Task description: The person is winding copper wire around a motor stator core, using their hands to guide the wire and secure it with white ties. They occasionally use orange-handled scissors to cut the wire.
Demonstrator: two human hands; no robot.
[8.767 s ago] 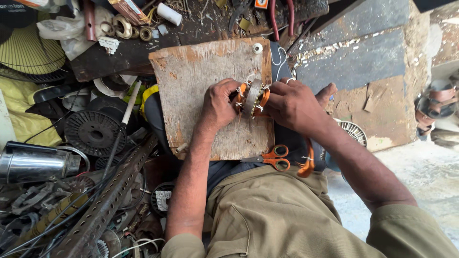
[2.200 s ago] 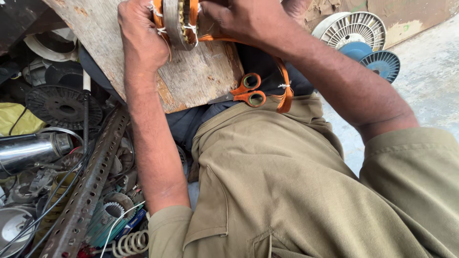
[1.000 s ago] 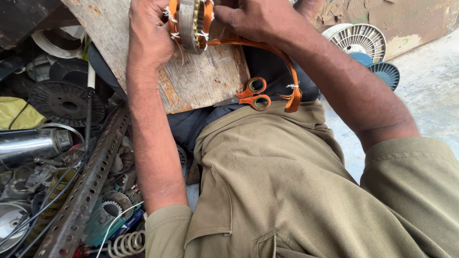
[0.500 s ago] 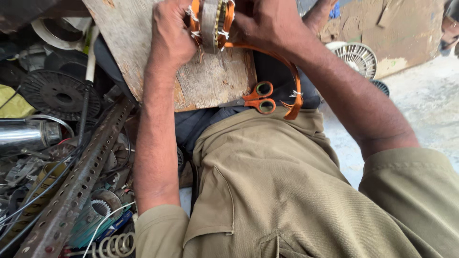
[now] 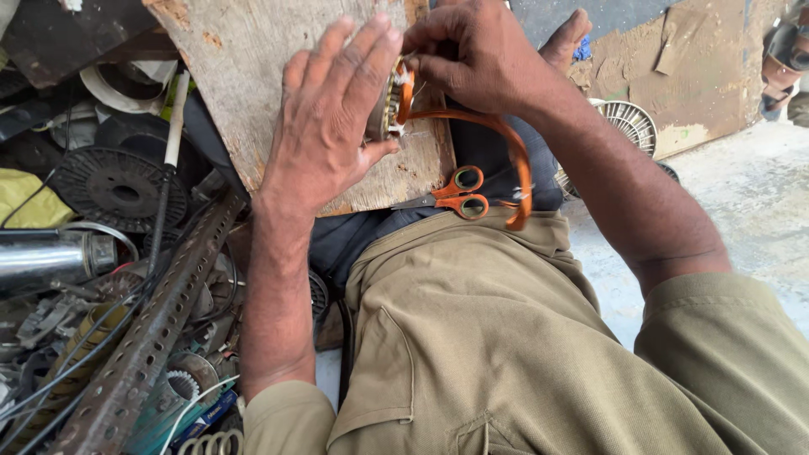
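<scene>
Work is centred on a small wound coil (image 5: 389, 103) with an orange edge, which is held upright on the wooden board (image 5: 244, 59) resting across the lap. The left hand (image 5: 333, 126) is spread flat against the coil's near face, fingers extended and thumb hooked beneath it, so the part is steadied rather than clenched. The right hand (image 5: 472, 55) is closed in a pinch at the coil's top edge, where an orange strap (image 5: 510, 160) is gripped; the strap loops down to the right and hangs over the board's edge. Binding appears to be under way and unfinished, judging by the long loose tail left trailing. Orange-handled scissors (image 5: 455, 192) lie untouched at the board's near edge, so no trimming is seen yet. Most of the coil is hidden behind the left palm, and how much of it is wrapped cannot be made out. The board's far end is cut off by the frame.
</scene>
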